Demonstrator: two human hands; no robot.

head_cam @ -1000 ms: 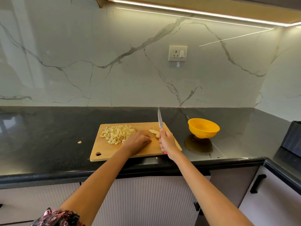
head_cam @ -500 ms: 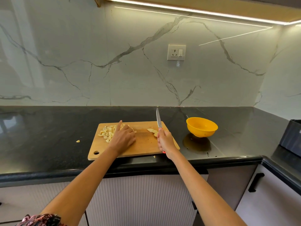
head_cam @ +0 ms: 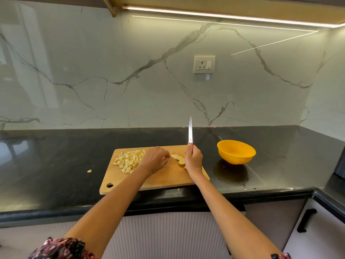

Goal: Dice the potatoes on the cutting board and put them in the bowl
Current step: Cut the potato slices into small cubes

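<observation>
A wooden cutting board (head_cam: pixel 160 179) lies on the black counter. A pile of diced potato (head_cam: pixel 128 160) covers its far left part. A few potato slices (head_cam: pixel 178 158) lie near its far right. My left hand (head_cam: pixel 155 160) hovers between pile and slices, fingers loosely curled, fingertips close to the nearest slice; I cannot tell if they touch. My right hand (head_cam: pixel 193 160) grips a knife (head_cam: pixel 190 132) by the handle, blade pointing up and away. The empty yellow bowl (head_cam: pixel 236 151) stands on the counter right of the board.
One stray potato bit (head_cam: pixel 89 171) lies on the counter left of the board, another (head_cam: pixel 179 189) at its near edge. A wall socket (head_cam: pixel 204 64) sits on the marble backsplash. A dark object (head_cam: pixel 340 163) stands at the far right.
My left hand has moved right, off the diced pile toward the slices. The knife blade has tilted up more. The camera has shifted slightly.
</observation>
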